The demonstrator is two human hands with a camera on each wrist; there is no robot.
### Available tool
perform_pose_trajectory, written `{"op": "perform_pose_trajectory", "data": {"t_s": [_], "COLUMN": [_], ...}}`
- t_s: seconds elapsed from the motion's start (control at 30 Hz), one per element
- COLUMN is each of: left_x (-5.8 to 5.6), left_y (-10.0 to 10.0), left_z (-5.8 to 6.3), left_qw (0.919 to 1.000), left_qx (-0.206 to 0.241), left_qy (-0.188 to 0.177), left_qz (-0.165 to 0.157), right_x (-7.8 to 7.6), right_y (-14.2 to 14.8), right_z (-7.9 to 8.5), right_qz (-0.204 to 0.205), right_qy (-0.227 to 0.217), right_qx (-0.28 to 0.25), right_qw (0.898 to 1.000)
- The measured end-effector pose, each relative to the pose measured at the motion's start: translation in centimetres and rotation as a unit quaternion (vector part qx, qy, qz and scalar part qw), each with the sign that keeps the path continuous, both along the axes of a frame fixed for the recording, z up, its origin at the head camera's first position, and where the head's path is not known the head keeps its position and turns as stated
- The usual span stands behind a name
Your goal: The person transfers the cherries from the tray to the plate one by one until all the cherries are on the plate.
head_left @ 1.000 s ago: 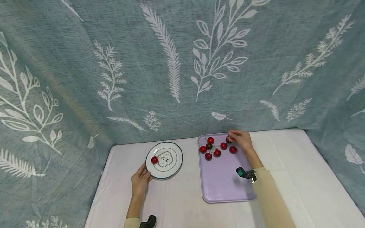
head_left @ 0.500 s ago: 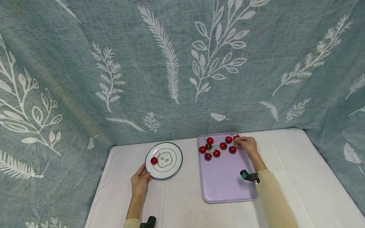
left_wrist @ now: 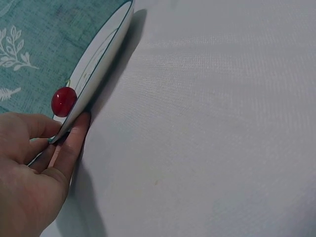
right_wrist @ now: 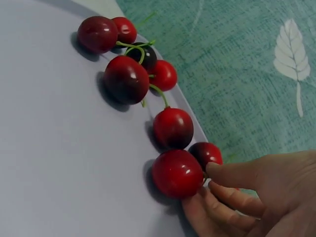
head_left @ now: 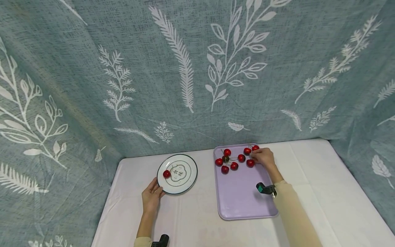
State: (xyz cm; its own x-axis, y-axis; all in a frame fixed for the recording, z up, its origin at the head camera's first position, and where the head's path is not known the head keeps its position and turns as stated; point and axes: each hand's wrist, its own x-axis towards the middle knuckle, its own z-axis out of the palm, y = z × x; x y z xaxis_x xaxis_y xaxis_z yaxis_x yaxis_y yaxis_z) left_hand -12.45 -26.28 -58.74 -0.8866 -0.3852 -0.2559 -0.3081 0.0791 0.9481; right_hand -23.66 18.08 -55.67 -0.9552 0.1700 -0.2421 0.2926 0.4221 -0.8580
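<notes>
My left hand point(head_left: 151, 196) pinches the near-left rim of a white plate point(head_left: 191, 171) with a dark blue edge, fingers tucked under it, as the left wrist view shows. One red cherry point(left_wrist: 64, 101) lies on the plate. Over the far right of a lilac tray point(head_left: 239, 195), my right hand point(head_left: 264, 158) has thumb and fingertips at the stem of a red cherry point(right_wrist: 177, 174), one finger touching the fruit. Behind that cherry sits another cherry point(right_wrist: 205, 154), partly covered by the thumb. Several more cherries with green stems lie along the tray's far side; one cherry point(right_wrist: 142, 56) looks nearly black.
A white cloth point(head_left: 197, 212) covers the table under plate and tray. Close behind the tray hangs a blue-green curtain point(head_left: 197, 127) with white leaf prints. The tray has a low raised rim point(head_left: 217, 192).
My right hand moved right along the tray's far edge, leaving two cherries there, then came back left and nearer to another cherry, which shifted slightly. The left hand stays on the plate.
</notes>
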Motion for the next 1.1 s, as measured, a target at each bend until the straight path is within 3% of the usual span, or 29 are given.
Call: {"op": "perform_pose_trajectory", "data": {"t_s": [0.3,0.53,1.1], "left_x": [0.0,0.0,0.1], "left_y": [0.0,-0.2,-0.6], "left_z": [0.1,-0.2,-0.2], "left_qw": [1.0000,1.0000,0.9999], "left_qx": [-0.002,-0.003,0.002], "left_qy": [-0.001,0.007,-0.003], "left_qz": [-0.006,-0.003,-0.012], "right_x": [0.6,1.3,3.2], "right_y": [-0.3,-0.3,0.6], "right_z": [-0.2,0.0,0.0], "right_qz": [-0.008,-0.023,-0.043], "right_qy": [-0.021,-0.012,0.026], "right_qx": [-0.020,-0.071,-0.105], "right_qw": [1.000,0.997,0.993]}}
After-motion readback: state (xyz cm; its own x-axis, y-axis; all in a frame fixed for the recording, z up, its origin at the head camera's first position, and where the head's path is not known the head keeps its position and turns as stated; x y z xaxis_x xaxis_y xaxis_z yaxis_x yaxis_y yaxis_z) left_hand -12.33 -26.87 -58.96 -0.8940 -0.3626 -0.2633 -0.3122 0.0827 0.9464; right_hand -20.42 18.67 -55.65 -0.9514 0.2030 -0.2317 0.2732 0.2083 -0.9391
